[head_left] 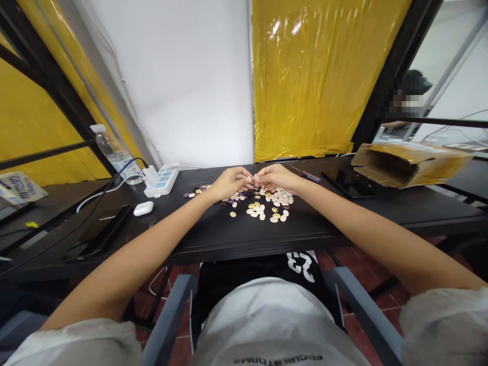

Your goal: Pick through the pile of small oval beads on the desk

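My left hand and my right hand meet above the far middle of the black table. The left is closed in a pinch on a small pale oval piece. My right thumb and fingers are pinched on another small pale piece, close beside the first; its exact shape is too small to make out. Below them lie many button-like oval pieces: a cream pile, a yellowish and cream group, and purple and dark ones partly behind my left hand. A single yellowish piece lies apart.
At left stand a white power strip, a plastic bottle and a white earphone case, near a dark phone and cables. Rightward are a screwdriver, a dark tablet-like device and an open cardboard box. Another person sits beyond.
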A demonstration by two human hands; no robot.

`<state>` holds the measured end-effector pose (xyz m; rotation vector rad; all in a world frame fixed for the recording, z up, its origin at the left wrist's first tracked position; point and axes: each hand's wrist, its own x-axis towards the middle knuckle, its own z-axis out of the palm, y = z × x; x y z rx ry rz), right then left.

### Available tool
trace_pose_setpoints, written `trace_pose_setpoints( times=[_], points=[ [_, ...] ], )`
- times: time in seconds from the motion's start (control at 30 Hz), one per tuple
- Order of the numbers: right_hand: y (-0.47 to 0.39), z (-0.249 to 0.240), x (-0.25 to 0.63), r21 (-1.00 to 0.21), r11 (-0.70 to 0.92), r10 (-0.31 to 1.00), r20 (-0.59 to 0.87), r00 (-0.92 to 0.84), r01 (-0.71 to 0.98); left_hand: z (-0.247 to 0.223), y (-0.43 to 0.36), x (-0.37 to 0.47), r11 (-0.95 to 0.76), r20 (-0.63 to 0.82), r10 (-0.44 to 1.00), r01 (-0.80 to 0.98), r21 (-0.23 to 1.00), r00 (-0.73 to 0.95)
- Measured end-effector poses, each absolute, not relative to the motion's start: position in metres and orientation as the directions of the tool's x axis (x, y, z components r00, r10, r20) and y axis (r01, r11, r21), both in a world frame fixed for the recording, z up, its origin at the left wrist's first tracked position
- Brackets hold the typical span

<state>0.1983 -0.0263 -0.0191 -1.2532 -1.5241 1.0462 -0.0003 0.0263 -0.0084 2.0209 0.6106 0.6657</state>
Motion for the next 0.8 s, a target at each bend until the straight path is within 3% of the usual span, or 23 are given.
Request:
trace_pose_setpoints(
  times=[0.17,0.8],
  points=[
    [-0.0241,-0.0206,0.1991,-0.955,0.126,0.988,0.098,-0.117,0.267,-0.0057,0.0235,-0.0025,-0.543,0.231,0.605,0.183,0.82,0.762],
    [-0.0275,-0.0178,0.1967,-0.938,0.154,0.986,0.125,-0.112,0.31,-0.0077,0.0234,-0.0007,-0.495,0.225,0.64,0.171,0.852,0.735]
  ],
)
